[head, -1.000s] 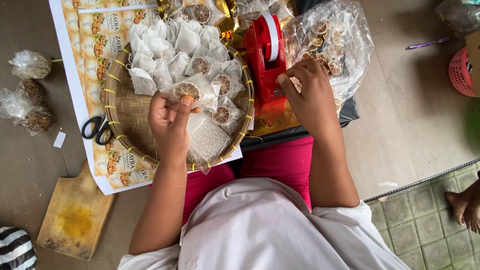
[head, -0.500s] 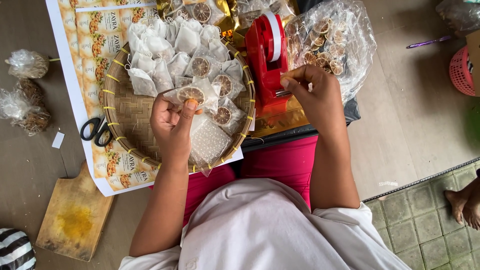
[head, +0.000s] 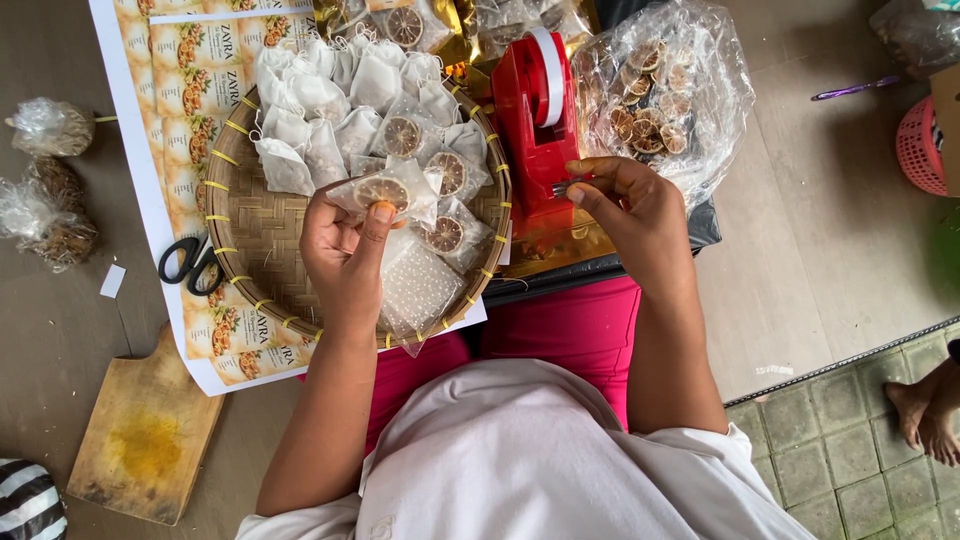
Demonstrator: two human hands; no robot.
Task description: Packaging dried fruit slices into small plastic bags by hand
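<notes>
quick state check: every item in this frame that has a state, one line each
left hand: shut on small clear packet
small clear packet: held up, one dried citrus slice inside
right hand: pinching at the dispenser's cutter end
red tape dispenser: upright, white roll loaded
woven tray: piled with filled packets at its far side
clear bag of slices: open, part full
scissors: closed, flat on printed sheet
cutting board: bare, stained yellow

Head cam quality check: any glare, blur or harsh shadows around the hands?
Head view: soft, even daylight, no hard shadows; both the left hand and right hand are sharp; glare only on the clear bag of dried slices and the gold foil; slight wide-angle stretch at the edges.
</notes>
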